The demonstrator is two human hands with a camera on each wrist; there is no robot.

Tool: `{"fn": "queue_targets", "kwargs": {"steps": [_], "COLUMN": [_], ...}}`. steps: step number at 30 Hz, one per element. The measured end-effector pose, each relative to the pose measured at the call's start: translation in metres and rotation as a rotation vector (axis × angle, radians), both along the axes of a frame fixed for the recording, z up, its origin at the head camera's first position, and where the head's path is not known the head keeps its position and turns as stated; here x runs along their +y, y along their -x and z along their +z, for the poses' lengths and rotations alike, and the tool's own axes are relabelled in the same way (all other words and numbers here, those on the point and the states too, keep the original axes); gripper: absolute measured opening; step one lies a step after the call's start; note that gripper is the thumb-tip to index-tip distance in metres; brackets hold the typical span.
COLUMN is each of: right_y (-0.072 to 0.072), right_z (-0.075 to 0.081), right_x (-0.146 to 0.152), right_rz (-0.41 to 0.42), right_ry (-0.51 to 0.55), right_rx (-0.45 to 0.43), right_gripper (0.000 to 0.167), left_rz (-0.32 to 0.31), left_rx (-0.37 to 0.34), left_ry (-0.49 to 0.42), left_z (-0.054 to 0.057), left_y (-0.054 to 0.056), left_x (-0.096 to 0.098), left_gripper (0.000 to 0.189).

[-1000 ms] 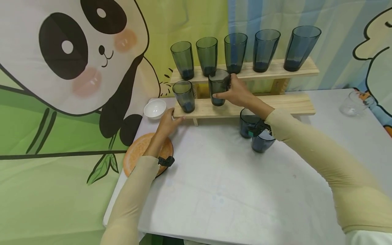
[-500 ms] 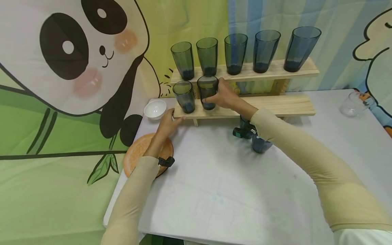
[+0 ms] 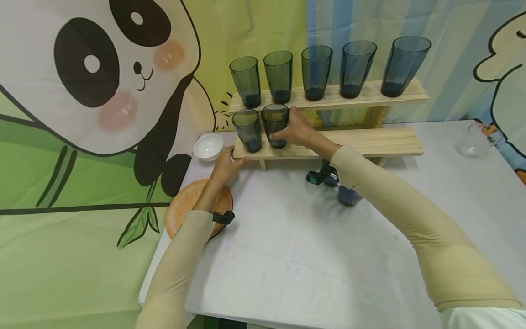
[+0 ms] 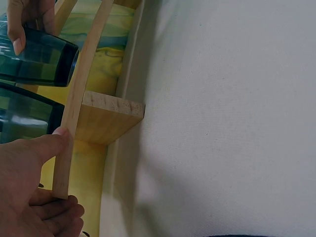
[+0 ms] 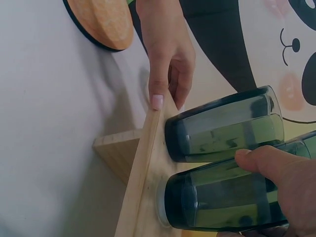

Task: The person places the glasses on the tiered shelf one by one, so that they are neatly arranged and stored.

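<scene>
My right hand (image 3: pixel 299 131) holds a blue-grey drinking glass (image 3: pixel 274 122) upright, thumb and fingers round its sides. Its base is at the lower board of a two-tier wooden shelf (image 3: pixel 382 140); I cannot tell whether it touches. Close to its left stands a matching glass (image 3: pixel 248 132) on the same board. My left hand (image 3: pixel 225 165) grips the board's left end, with the thumb (image 4: pixel 53 143) against the board and fingers curled beneath, as the left wrist view shows. Several like glasses (image 3: pixel 317 71) line the upper board.
Two more glasses, one being a tumbler (image 3: pixel 349 196), stand on the white table (image 3: pixel 287 256), partly hidden by my right forearm. A white bowl (image 3: pixel 207 146) and an orange round plate (image 3: pixel 181 205) lie left. A clear glass (image 3: pixel 476 139) is at far right.
My right hand has carried its glass left and down to the lower board, beside the glass standing there. My left hand has kept its grip on the board's end.
</scene>
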State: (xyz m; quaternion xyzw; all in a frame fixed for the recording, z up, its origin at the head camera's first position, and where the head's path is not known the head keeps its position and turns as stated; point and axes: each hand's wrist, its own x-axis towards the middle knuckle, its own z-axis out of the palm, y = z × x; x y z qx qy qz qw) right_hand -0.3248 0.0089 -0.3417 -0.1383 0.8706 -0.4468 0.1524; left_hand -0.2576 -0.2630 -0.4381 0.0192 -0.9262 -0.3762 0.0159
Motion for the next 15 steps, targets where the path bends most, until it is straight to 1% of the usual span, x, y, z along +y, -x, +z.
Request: {"fn": "queue_targets", "kwargs": {"steps": [9, 15], "right_y": [-0.0017, -0.0001], "right_z": [-0.005, -0.0081], "right_x": [-0.0026, -0.0018], "right_rz": [-0.016, -0.027], "right_ry": [0.005, 0.019], "right_rx": [-0.012, -0.001], "right_gripper": [0.115, 0.11], "left_rz": [0.0, 0.001], "left_rx": [-0.015, -0.013], "left_ry": [-0.003, -0.013], "left_z": [0.0005, -0.0008], "left_y": [-0.0014, 0.0003], "left_x": [0.0003, 0.0001], "left_gripper": [0.081, 0.081]}}
